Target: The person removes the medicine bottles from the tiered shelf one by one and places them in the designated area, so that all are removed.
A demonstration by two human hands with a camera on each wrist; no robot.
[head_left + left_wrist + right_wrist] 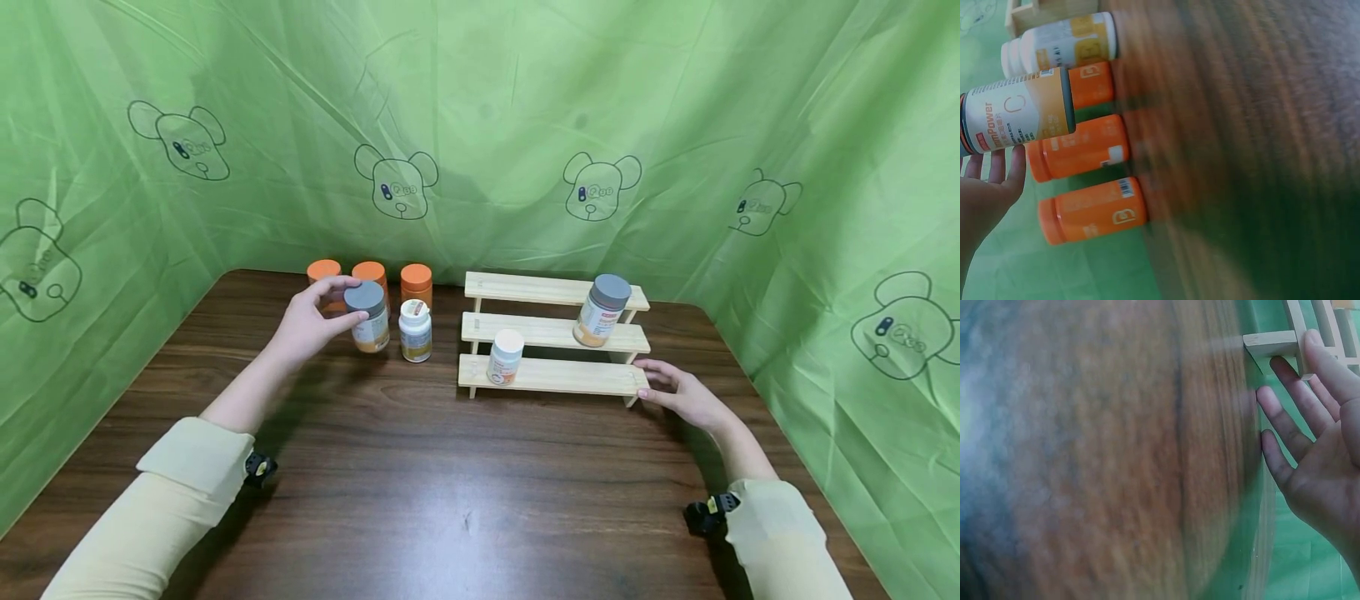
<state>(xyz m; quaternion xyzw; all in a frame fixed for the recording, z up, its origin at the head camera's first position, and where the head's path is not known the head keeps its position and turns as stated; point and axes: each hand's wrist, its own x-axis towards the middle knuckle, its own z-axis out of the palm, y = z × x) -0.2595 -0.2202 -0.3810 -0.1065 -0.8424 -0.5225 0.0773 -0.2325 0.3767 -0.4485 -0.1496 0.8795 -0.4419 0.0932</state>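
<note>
My left hand (pixel 309 320) grips a grey-lidded supplement bottle (pixel 370 327) near its top, thumb on the near side. In the left wrist view this bottle (pixel 1019 112), its label white and orange, overlaps the orange bottles and its base is off to the side of theirs, clear of the tabletop. A white bottle (pixel 416 332) with a gold label stands just right of it. At the right end of a three-step wooden rack (pixel 562 377), my right hand (pixel 686 398) holds the lowest board's end, thumb (pixel 1329 365) in front and fingers behind.
Three orange bottles (pixel 417 282) stand in a row behind the held one. On the rack, a small white bottle (pixel 505 358) sits on the lowest step and another grey-lidded bottle (pixel 600 312) on the middle step. Green cloth (pixel 495 108) surrounds the brown table (pixel 450 483).
</note>
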